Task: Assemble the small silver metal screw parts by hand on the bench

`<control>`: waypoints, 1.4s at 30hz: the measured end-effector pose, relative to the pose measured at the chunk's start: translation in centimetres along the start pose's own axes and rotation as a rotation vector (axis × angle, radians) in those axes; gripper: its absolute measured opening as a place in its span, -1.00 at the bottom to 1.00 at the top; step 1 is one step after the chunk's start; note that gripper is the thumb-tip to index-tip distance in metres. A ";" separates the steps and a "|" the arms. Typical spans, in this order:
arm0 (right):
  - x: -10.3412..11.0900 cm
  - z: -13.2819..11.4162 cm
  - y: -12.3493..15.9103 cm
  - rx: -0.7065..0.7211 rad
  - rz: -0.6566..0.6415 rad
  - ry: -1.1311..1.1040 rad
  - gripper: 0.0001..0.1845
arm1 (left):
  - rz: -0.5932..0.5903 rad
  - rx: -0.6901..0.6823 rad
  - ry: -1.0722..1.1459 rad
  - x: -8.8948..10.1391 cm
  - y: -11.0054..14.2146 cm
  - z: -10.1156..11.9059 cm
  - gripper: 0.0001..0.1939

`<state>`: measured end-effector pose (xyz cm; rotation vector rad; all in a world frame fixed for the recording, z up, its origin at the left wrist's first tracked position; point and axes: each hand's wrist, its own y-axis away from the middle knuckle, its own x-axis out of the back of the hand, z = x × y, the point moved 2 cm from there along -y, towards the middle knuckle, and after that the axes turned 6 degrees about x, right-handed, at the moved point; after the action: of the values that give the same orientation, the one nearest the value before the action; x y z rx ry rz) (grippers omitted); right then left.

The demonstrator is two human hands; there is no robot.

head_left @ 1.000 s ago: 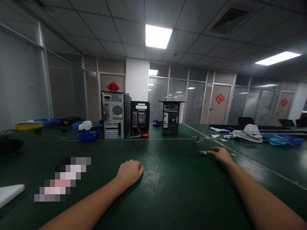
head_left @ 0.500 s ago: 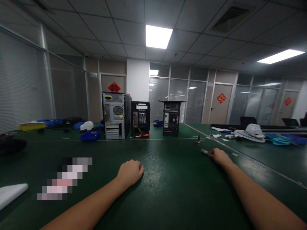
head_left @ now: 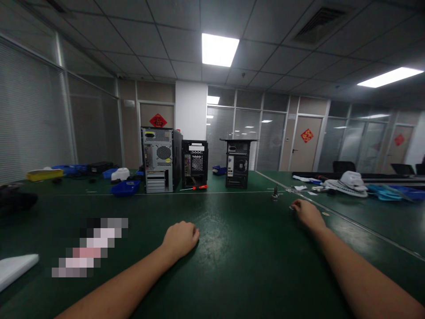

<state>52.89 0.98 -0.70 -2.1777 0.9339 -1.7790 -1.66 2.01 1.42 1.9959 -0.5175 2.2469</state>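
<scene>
My left hand (head_left: pixel 181 239) rests on the green tabletop (head_left: pixel 239 266), its fingers curled into a loose fist with nothing showing in them. Farther out on the right, my right hand (head_left: pixel 307 215) pinches a small silvery metal cylinder (head_left: pixel 291 208) between thumb and fingers; most of it is hidden by the fingertips. Just beyond that hand stands a small dark metal part with a pointed top (head_left: pixel 275 192), upright on the table. A flat pale disc (head_left: pixel 326 214) lies to the right of my right hand.
Three computer towers stand at the back: a tall grey one (head_left: pixel 159 161), a black one (head_left: pixel 195 164) and another black one (head_left: pixel 237 164). A red-handled screwdriver (head_left: pixel 199 188) lies before the middle one. Blue trays (head_left: pixel 125 188) sit left; a white hat (head_left: pixel 350 184) lies right.
The metal cylinder stuck out to the left of my right fingers earlier; now only a short bit shows. My right hand has turned and risen slightly. My left hand has stayed put.
</scene>
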 end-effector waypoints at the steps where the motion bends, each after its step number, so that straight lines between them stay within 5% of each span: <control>1: 0.0 0.1 0.0 -0.008 0.009 -0.006 -0.71 | 0.002 0.000 -0.003 0.0 0.0 0.0 -0.54; 8: -0.3 0.8 0.1 -0.070 0.028 -0.089 -0.70 | 0.022 -0.018 -0.011 -0.1 0.0 -0.1 -0.53; 17: 1.3 0.7 0.4 -0.175 0.306 -0.200 -0.57 | 0.006 -0.037 0.007 0.1 0.0 -0.1 -0.53; 42: -0.5 0.5 -0.3 -0.074 0.236 -0.111 -0.66 | 0.022 -0.048 -0.008 -0.5 -0.3 -0.3 -0.55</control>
<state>53.45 1.37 -1.03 -2.0829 1.1908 -1.5228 -1.75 2.48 0.97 1.9866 -0.5911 2.2181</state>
